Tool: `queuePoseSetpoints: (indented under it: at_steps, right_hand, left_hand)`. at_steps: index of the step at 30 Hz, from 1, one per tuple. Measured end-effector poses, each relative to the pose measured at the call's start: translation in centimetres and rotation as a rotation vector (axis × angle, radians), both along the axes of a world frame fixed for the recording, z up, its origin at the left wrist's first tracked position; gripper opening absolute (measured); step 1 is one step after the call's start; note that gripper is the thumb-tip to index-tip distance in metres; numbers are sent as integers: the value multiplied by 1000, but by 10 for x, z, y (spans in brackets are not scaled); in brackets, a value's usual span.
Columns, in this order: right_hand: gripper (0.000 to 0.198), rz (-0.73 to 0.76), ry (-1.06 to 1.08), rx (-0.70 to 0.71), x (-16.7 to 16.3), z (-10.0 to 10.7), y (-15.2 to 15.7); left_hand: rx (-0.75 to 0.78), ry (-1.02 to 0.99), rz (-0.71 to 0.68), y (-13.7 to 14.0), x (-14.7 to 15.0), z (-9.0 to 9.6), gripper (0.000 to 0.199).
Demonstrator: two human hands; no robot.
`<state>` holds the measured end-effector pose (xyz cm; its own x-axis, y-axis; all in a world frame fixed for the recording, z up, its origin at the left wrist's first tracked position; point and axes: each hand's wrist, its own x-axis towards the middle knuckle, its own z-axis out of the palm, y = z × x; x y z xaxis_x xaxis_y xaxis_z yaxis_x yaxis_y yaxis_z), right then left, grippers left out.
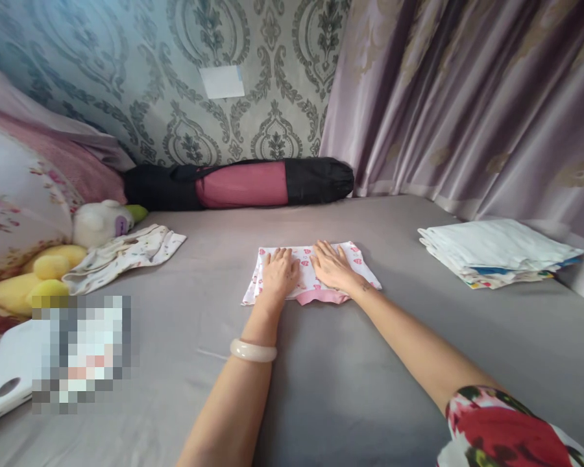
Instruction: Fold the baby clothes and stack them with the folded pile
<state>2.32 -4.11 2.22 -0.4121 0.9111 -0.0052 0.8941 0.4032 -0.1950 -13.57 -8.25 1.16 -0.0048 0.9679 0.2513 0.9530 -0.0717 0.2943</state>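
A folded white shirt with pink heart prints and a pink neckband [324,296] lies on the grey bed sheet in front of me. Flat on its left part rests my left hand [279,272], fingers stretched out and pointing away from me. My right hand [331,264] presses flat on the middle and right part, its fingers slanting toward the left hand. Neither hand grips the cloth. Under the palms, part of the print is hidden.
At right sits a stack of folded white cloths [501,245]. On the left lie a crumpled printed garment [126,256], a white plush toy [95,222], a yellow plush toy [14,285] and a white object with a dark oval [17,363]. A black and pink bag [243,185] lies along the wall.
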Motion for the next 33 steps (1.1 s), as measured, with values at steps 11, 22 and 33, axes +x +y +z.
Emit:
queuePoseSetpoints:
  at_steps: [11,22,33]
  right_hand:
    - [55,12,-14,102,4,-8,-6]
    - [61,-157,-18,101,35,-2,1]
    - [64,-184,23,-36,40,-5,11]
  left_hand:
    - [-7,119,-28,-2,7,-10,41]
    - [-20,121,-41,-1,8,-11,45]
    - [-69,91,-44,-1,8,-8,44]
